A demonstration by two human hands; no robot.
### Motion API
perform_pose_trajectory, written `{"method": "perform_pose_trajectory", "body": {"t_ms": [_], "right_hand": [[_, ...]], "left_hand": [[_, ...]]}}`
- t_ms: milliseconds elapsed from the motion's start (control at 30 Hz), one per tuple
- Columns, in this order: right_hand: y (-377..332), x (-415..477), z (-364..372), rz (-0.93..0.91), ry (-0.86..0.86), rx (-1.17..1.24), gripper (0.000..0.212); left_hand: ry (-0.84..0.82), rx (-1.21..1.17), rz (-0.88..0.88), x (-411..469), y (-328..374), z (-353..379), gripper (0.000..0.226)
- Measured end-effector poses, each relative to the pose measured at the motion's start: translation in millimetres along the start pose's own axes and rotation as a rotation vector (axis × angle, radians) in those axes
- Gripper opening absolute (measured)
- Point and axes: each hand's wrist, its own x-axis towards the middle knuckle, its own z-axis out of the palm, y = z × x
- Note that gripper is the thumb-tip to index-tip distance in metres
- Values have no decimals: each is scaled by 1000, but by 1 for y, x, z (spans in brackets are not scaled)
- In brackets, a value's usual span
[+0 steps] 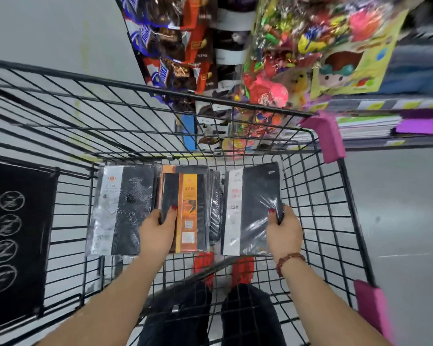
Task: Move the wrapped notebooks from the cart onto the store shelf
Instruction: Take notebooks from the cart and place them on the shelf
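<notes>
Our left hand (158, 228) pinches the orange-striped notebook (189, 196), thumb on top, fingers curled under its edge. Just left of this hand a grey-striped notebook (120, 208) lies flat in the cart (193, 96). Our right hand (284, 228) grips the near right edge of a big black notebook (254, 196), thumb on its shiny wrap. Between our two hands more wrapped notebooks (214, 208) stand on their sides. The store shelf (385, 104) is well past our right hand, beyond the cart's pink corner (328, 136).

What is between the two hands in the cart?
In the head view: the orange-banded notebook in the left hand, a dark pile of wrapped notebooks, then the white-banded notebook in the right hand.
</notes>
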Motion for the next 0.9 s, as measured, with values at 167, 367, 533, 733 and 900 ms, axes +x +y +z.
{"method": "perform_pose_trajectory", "body": {"t_ms": [167, 367, 533, 733, 900], "right_hand": [[-24, -40, -39, -107, -18, 11, 14], [-38, -90, -114, -202, 16, 252, 26], [-41, -105, -173, -210, 75, 497, 18], [-6, -102, -241, -93, 137, 756, 12], [41, -106, -317, -139, 228, 870, 15]], "left_hand": [[-19, -49, 16, -30, 26, -24, 29], [-28, -104, 104, -70, 60, -65, 44], [-74, -114, 266, -110, 98, -80, 27], [-140, -124, 403, -164, 135, -50, 34], [-174, -81, 491, -234, 162, 18, 26]]}}
